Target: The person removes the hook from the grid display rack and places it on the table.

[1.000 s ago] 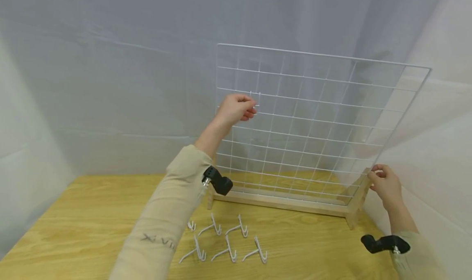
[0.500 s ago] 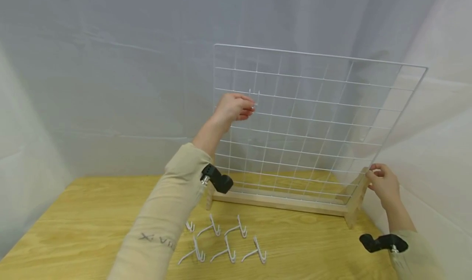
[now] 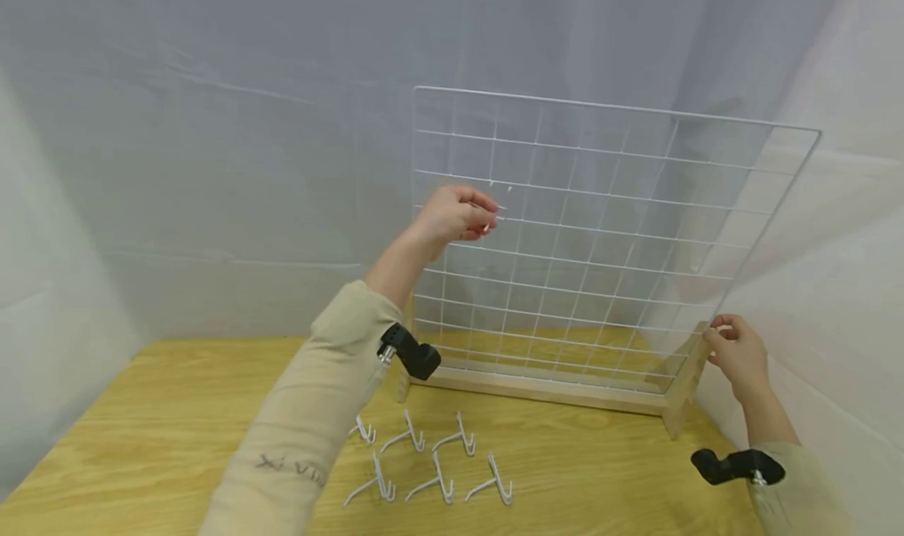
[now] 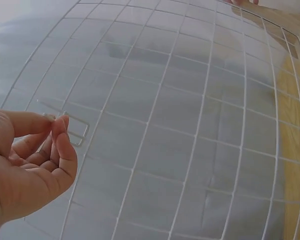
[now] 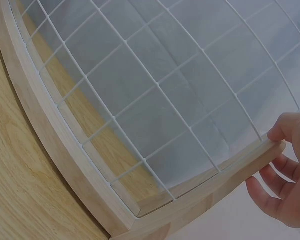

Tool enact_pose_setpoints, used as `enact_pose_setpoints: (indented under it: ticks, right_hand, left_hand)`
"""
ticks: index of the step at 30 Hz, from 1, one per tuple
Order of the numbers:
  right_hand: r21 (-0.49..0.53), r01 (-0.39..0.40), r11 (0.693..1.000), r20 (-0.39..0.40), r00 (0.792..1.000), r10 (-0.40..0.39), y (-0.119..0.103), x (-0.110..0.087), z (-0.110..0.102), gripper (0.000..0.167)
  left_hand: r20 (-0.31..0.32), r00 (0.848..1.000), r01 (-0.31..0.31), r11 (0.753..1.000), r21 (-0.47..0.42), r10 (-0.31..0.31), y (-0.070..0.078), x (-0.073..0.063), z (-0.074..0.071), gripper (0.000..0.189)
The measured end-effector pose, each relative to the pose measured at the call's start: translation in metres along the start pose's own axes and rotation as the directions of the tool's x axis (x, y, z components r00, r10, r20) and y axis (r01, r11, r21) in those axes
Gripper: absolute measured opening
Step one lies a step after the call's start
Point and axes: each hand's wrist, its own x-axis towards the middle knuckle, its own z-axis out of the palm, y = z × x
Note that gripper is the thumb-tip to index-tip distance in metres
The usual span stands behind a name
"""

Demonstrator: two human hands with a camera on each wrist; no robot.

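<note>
My left hand (image 3: 455, 213) pinches a white wire hook (image 4: 85, 131) between thumb and fingertips, in front of the upper left of a white wire grid panel (image 3: 617, 107). In the left wrist view the hook's bent wire end sticks out past the fingertips near the grid; whether it touches a wire I cannot tell. The panel stands upright in a wooden stand (image 3: 544, 391). Thumb and fingers of my right hand (image 3: 741, 357) grip the top of the stand's right side piece (image 5: 260, 157), beside the panel's edge.
Several more white wire hooks (image 3: 500, 479) lie in two rows on the wooden table (image 3: 176, 410) before the stand; the left sleeve partly covers one. Pale sheeting (image 3: 247, 167) hangs behind the table and at its sides.
My left hand has shifted slightly right and down with the hook, whose prong tips now show lower against the grid. My right hand keeps its grip on the stand.
</note>
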Motion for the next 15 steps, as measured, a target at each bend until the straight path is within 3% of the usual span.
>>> enact_pose_setpoints:
  ticks: [15]
  right_hand:
    - [0.01, 0.015, 1.0, 0.009, 1.0, -0.015, -0.004, 0.003, -0.001, 0.02]
  left_hand:
    - [0.087, 0.995, 0.031, 0.98, 0.198, -0.049, -0.036, -0.019, -0.018, 0.025]
